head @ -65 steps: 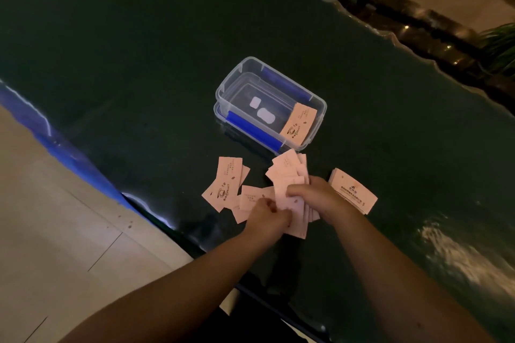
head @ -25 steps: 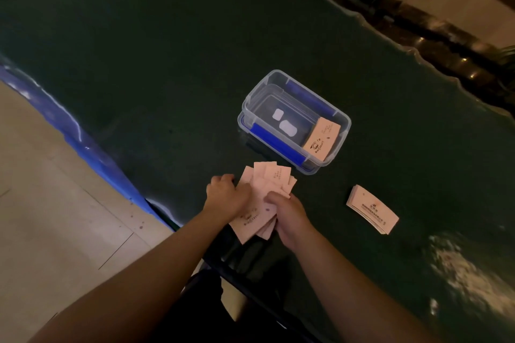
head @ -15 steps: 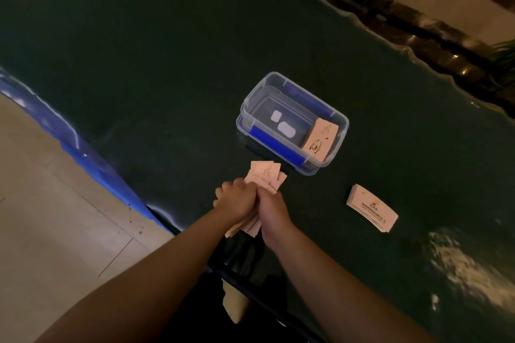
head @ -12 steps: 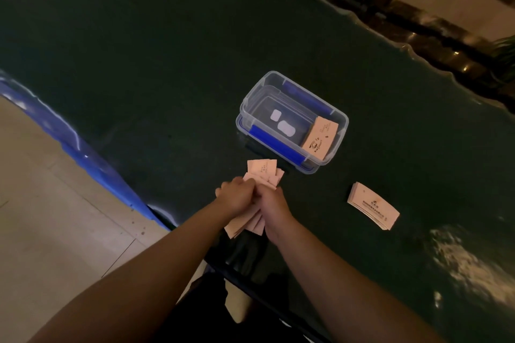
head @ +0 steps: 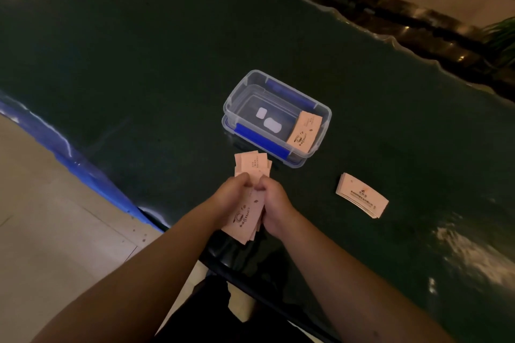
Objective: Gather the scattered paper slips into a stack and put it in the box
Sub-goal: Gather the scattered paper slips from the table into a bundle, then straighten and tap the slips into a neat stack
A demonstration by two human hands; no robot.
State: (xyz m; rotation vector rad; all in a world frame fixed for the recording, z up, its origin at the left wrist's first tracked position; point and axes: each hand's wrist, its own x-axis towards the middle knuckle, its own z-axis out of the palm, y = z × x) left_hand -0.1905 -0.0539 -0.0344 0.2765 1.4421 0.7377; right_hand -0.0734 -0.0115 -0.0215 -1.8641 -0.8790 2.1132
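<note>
While my left hand (head: 232, 193) grips one side of the slip bundle (head: 249, 198) w/ fingers curled, my right hand (head: 274, 203) clamps the other side, thumbs meeting on top; slips are uneven, fanned at the far end, held just above the dark table (head: 139, 64) near its front edge. Beyond sits the clear box (head: 274, 117), lid off, w/ one slip (head: 304, 131) leaning inside at its right end. Further right, well apart, a second stack (head: 361, 195) lies flat on the table.
</note>
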